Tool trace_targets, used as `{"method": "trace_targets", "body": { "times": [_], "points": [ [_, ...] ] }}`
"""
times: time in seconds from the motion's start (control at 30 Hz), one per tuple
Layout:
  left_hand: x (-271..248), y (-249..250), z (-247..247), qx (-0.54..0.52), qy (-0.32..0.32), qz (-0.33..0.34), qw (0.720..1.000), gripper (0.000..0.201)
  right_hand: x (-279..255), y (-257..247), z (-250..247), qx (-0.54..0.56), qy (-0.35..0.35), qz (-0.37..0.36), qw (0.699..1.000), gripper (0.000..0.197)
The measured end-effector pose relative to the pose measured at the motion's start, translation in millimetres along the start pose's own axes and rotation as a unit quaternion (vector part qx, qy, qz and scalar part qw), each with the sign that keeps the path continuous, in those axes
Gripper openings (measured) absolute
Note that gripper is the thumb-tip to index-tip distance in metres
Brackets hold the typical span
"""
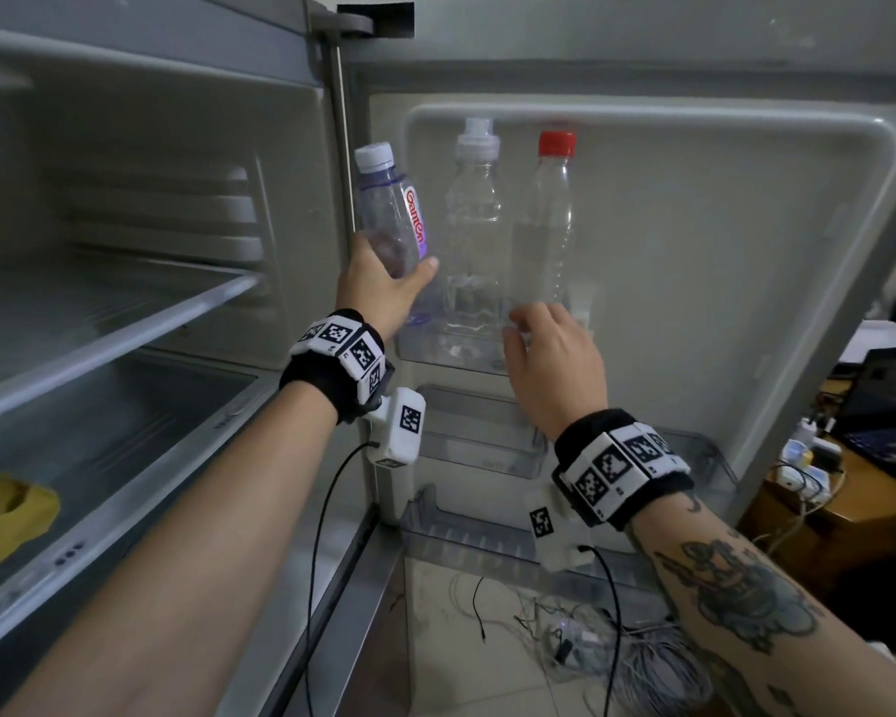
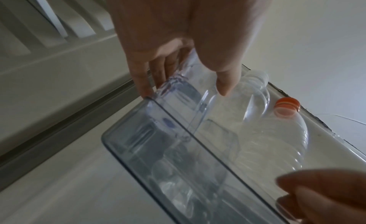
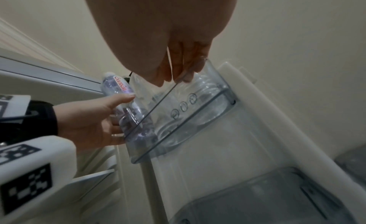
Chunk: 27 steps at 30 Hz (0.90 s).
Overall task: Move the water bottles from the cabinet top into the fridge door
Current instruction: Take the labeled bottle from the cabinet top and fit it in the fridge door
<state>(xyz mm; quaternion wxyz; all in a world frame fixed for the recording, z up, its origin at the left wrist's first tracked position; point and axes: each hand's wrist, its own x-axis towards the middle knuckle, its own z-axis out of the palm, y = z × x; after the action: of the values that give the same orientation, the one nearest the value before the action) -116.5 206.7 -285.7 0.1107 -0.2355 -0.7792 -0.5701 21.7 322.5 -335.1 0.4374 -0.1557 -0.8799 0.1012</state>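
Nearest to me, at 5 o'clock in the head view, my right hand (image 1: 552, 362) rests its relaxed, lightly bent fingers on the front rim of the top door shelf (image 1: 448, 354), holding nothing; I judge this steadies the shelf. At 10 o'clock from it, my left hand (image 1: 384, 287) wraps thumb and fingers round the lower body of the Ganten bottle (image 1: 391, 214), keeping it upright with its base inside the shelf's left end. Beyond, at 12 o'clock, the white-capped bottle (image 1: 472, 225) and the red-capped bottle (image 1: 547, 219) stand seated against the fridge door (image 1: 746, 225).
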Motion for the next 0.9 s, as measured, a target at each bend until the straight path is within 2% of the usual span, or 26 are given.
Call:
{"method": "trace_targets", "body": {
  "times": [0.07,0.2,0.33,0.43,0.53,0.73,0.9],
  "points": [
    [-0.6,2.9,-3.5,0.009,0.017,0.009,1.000,0.061,10.1,-4.9,-1.3,-0.038,-0.037,0.000,0.999,0.022],
    [-0.4,11.1,-2.4,0.060,-0.010,0.053,0.997,0.066,31.2,-22.7,-1.1,-0.100,-0.129,0.020,0.986,0.032],
    [3.9,12.5,-1.7,0.067,-0.016,0.043,0.997,0.064,49.4,-32.7,2.4,-0.123,-0.167,0.030,0.978,0.025],
    [6.9,10.9,-1.9,0.077,-0.021,0.038,0.996,0.063,52.8,-32.7,2.9,-0.147,-0.181,0.014,0.972,0.020],
    [7.9,9.3,-2.5,0.101,-0.018,0.047,0.994,0.063,50.8,-33.9,4.8,-0.184,-0.179,-0.014,0.966,0.024],
    [6.1,5.9,-2.3,0.121,-0.010,0.049,0.991,0.061,47.5,-33.2,8.4,-0.195,-0.168,-0.020,0.966,0.020],
    [10.1,5.6,-3.3,0.142,-0.044,0.025,0.989,0.056,45.3,-31.2,7.9,-0.191,-0.169,-0.014,0.967,0.024]
  ]
}}
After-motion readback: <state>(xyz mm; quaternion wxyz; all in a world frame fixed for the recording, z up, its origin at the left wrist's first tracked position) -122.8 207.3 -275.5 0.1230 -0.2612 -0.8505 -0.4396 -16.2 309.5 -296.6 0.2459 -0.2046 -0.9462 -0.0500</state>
